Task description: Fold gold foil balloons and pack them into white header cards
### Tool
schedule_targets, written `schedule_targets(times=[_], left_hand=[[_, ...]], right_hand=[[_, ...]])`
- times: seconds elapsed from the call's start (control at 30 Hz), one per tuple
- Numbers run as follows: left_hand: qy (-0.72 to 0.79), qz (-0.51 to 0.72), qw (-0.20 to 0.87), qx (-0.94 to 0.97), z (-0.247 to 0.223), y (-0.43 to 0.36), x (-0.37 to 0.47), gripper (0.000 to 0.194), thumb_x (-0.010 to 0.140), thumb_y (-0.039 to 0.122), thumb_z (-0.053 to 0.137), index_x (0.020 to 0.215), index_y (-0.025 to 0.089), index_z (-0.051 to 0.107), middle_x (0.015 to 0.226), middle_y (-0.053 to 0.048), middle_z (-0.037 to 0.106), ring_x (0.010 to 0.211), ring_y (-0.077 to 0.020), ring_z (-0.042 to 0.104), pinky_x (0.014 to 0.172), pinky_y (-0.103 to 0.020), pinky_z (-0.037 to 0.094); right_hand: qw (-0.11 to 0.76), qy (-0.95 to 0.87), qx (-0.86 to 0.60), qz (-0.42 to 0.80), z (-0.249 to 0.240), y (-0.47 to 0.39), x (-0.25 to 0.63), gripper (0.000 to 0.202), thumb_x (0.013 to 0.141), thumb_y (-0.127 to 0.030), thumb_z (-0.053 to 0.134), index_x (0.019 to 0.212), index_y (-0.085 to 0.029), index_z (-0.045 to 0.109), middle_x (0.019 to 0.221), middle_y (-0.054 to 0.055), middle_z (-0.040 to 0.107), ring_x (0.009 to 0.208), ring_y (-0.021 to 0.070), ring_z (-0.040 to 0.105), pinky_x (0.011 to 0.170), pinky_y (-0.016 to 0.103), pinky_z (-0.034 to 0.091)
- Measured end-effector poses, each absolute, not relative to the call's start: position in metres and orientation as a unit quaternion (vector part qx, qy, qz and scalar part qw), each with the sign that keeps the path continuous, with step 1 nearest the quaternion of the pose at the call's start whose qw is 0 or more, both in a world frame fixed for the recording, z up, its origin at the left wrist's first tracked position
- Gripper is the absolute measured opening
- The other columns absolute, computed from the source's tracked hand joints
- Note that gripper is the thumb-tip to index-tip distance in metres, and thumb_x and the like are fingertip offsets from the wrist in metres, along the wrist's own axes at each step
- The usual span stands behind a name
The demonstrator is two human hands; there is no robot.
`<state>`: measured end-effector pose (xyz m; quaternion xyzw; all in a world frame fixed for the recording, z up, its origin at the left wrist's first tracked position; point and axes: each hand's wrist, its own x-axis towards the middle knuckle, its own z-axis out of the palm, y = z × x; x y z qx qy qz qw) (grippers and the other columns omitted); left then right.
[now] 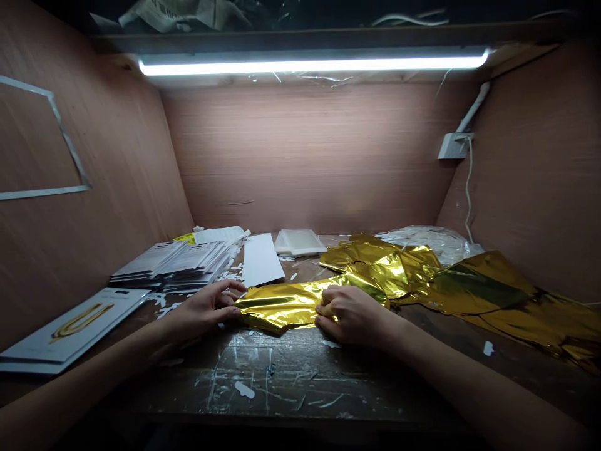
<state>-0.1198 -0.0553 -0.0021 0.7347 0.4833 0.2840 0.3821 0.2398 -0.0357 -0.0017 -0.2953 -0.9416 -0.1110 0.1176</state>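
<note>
A flat, uninflated gold foil balloon (282, 304) lies stretched out in front of me on the dark tabletop, its surface creased and shiny. At its left end, my left hand (204, 310) holds the edge between thumb and fingers. My right hand (350, 313) is curled closed on the foil toward its right side, knuckles up, gripping it. Right behind that hand the foil meets a heap of more gold foil balloons (399, 266), so where one piece ends is hard to tell.
Stacked white packages (183, 260) and printed cards with a gold U picture (79, 322) lie at left. Behind are a white card (263, 258), clear sleeves (300, 242) and a clear plastic bag (422, 241). Small white scraps (244, 389) litter the tabletop (300, 376). Wooden walls enclose three sides.
</note>
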Motion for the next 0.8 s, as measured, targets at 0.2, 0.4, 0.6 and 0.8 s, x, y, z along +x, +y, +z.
schedule_targets(times=[0.2,0.4,0.6,0.8], left_hand=[[0.489,0.233,0.305,0.784,0.009,-0.052,-0.126,0.033,0.092,0.041,0.063,0.116,0.018,0.061,0.090,-0.004,0.069,0.084,-0.0199,0.065,0.074,-0.030,0.052],[0.539,0.255,-0.028,0.802,0.028,-0.072,-0.098,0.026,0.096,0.019,0.044,0.104,0.017,0.068,0.105,-0.009,0.072,0.093,-0.0239,0.068,0.087,-0.042,0.055],[0.361,0.164,-0.059,0.916,0.010,-0.118,-0.037,0.049,0.103,0.028,0.047,0.150,0.015,0.049,0.156,-0.014,0.049,0.146,-0.0285,0.043,0.120,-0.046,0.039],[0.399,0.135,0.013,0.907,0.000,-0.122,-0.038,0.038,0.104,0.028,0.043,0.136,0.017,0.061,0.148,-0.012,0.059,0.142,-0.0262,0.050,0.120,-0.041,0.040]], right_hand=[[0.101,-0.939,-0.303,-0.125,0.002,-0.041,0.237,0.036,0.098,-0.030,0.052,0.070,-0.017,0.071,0.075,0.005,0.067,0.068,0.0145,0.055,0.062,0.031,0.031],[0.097,-0.936,-0.300,-0.156,0.000,-0.042,0.235,0.040,0.098,-0.026,0.049,0.066,-0.016,0.070,0.072,0.006,0.066,0.065,0.0144,0.053,0.062,0.033,0.029],[0.073,-0.940,-0.294,-0.157,0.003,-0.043,0.232,0.038,0.098,-0.025,0.050,0.067,-0.015,0.070,0.072,0.006,0.067,0.064,0.0143,0.052,0.063,0.033,0.030],[0.082,-0.943,-0.284,-0.151,0.001,-0.042,0.233,0.041,0.099,-0.025,0.049,0.065,-0.016,0.069,0.074,0.006,0.066,0.065,0.0143,0.052,0.064,0.033,0.031]])
